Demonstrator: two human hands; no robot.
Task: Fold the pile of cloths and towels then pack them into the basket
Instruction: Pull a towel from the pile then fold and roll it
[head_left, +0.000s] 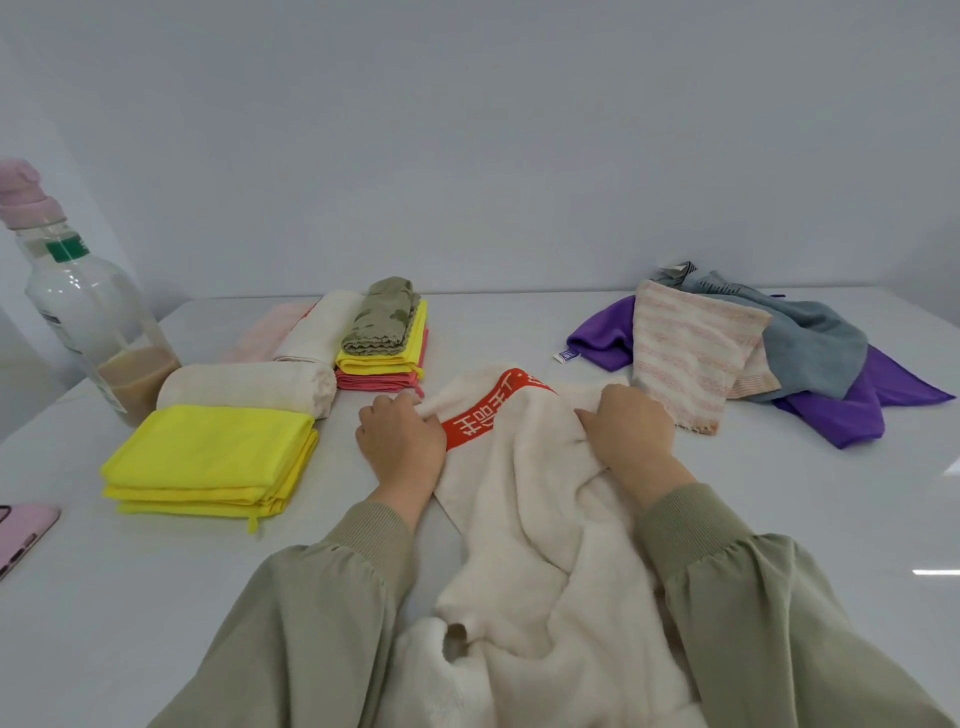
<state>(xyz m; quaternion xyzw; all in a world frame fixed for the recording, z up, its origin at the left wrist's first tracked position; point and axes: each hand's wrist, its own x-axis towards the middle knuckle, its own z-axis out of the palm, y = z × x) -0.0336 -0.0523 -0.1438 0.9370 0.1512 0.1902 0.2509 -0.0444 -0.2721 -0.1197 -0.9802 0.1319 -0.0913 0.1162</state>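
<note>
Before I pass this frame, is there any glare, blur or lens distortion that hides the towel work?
Head view: light soft and even, shadows faint; small glare streaks on the glossy table near the right edge; wide-angle bending tilts the bottle at far left, its pink cap blurred; left hand, right hand and the cream towel they grip read clearly.

White table (519, 322): bottle (88, 322) and phone (23, 530) at left edge; folded cloths (382, 338) left of centre (yellow stack (208, 457) nearest); cream towel (524, 519) at near edge; unfolded heap (753, 353) far right.

Plain pale grey wall (467, 130); glossy white table (779, 519), light glints at right edge.
</note>
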